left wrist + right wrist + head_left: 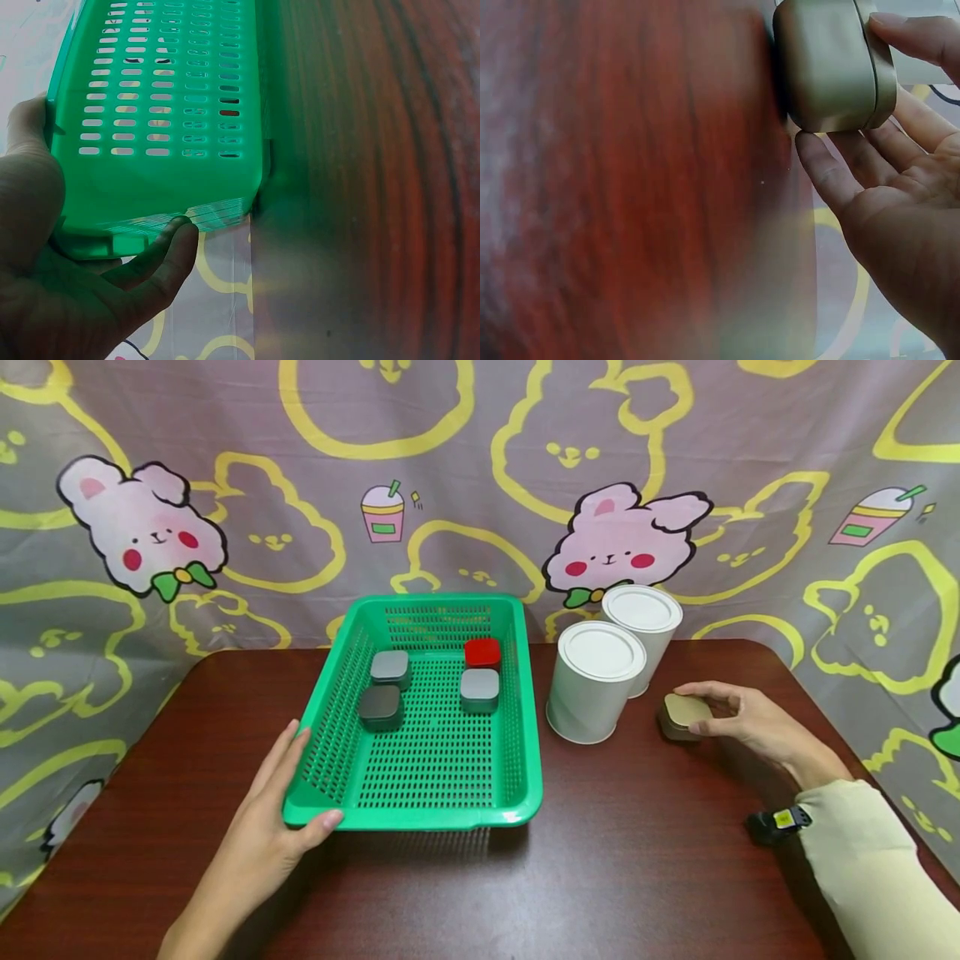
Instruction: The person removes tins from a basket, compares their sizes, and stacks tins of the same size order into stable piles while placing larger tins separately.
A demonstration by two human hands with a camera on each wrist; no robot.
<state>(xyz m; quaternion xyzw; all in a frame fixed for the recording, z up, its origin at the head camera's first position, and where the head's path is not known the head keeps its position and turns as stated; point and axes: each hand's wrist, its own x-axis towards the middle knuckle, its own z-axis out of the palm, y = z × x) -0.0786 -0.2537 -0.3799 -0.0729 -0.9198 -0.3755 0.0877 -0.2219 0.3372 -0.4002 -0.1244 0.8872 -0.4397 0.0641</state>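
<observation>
My left hand grips the near left corner of a green plastic basket, thumb over the rim and fingers along the outer side. Inside the basket sit two light grey tins, a dark grey tin and a red tin, all small with rounded corners. On the right, my right hand holds a small gold tin between thumb and fingers, right of the white cans. In the right wrist view the gold tin is at the table surface; whether it touches cannot be told.
Two white cans with lids stand to the right of the basket, a front can and a back can. The dark brown table ends at a patterned cloth. A black device is on the right wrist.
</observation>
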